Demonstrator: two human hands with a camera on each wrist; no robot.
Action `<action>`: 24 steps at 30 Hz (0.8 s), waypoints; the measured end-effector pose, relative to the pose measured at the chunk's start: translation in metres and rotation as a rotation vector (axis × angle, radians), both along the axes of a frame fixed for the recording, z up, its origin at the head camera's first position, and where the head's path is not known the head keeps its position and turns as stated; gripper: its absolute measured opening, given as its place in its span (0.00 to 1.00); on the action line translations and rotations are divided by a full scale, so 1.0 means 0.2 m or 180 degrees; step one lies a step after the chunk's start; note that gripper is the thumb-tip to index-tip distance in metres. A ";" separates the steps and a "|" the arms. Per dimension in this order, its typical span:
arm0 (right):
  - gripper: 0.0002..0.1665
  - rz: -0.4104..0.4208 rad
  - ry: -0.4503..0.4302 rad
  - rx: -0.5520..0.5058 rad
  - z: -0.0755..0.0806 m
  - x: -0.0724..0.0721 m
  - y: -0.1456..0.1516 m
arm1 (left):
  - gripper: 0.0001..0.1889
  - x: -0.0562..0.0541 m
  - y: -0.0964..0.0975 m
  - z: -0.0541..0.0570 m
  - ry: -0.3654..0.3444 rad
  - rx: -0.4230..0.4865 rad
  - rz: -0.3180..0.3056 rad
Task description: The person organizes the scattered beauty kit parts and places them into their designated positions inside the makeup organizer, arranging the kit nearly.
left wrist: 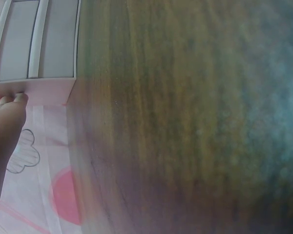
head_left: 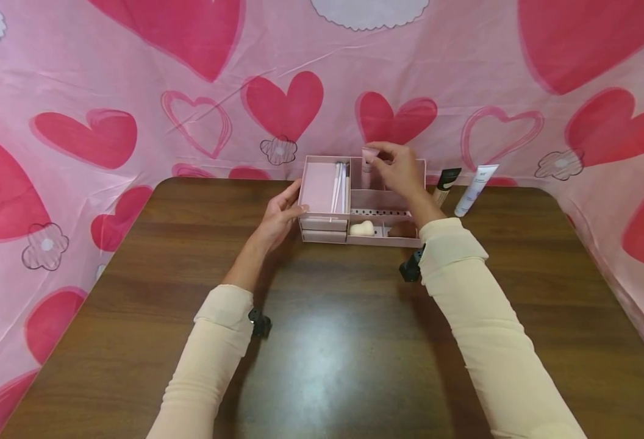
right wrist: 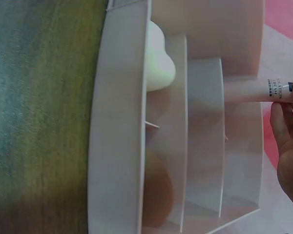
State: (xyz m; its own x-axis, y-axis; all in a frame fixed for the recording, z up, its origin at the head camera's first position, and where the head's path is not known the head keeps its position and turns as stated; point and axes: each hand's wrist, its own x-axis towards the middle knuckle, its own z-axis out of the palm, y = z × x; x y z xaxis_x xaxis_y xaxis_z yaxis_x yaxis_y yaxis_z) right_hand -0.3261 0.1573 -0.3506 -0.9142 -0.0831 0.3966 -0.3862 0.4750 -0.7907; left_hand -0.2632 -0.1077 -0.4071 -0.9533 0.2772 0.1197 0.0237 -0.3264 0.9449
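A pink desk organizer (head_left: pixel 324 189) stands near the table's back edge. My right hand (head_left: pixel 401 174) pinches the end of a pink cream tube (right wrist: pixel 256 91) between thumb and fingers. The tube is upright, its lower part inside a rear compartment of the organizer. At the organizer's left side is my left hand (head_left: pixel 279 219), its fingers along the outer wall and its thumb at the front corner. In the left wrist view, the fingertips (left wrist: pixel 20 98) touch that side wall. Thin white sticks (head_left: pixel 339 186) stand in the organizer's left part.
A cream-coloured heart-shaped sponge (head_left: pixel 362 228) and a brown rounded sponge (right wrist: pixel 157 190) lie in the front compartment. Right of the organizer stand a black-capped beige tube (head_left: pixel 446 184) and a white tube (head_left: pixel 475 190). A pink heart-patterned cloth (head_left: pixel 344 55) hangs behind the wooden table (head_left: pixel 322 317).
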 end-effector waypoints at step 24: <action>0.18 0.0201 -0.0086 0.0108 -0.08 0.03 -0.04 | 0.38 0.00 0.00 -0.01 0.0018 0.0008 -0.0048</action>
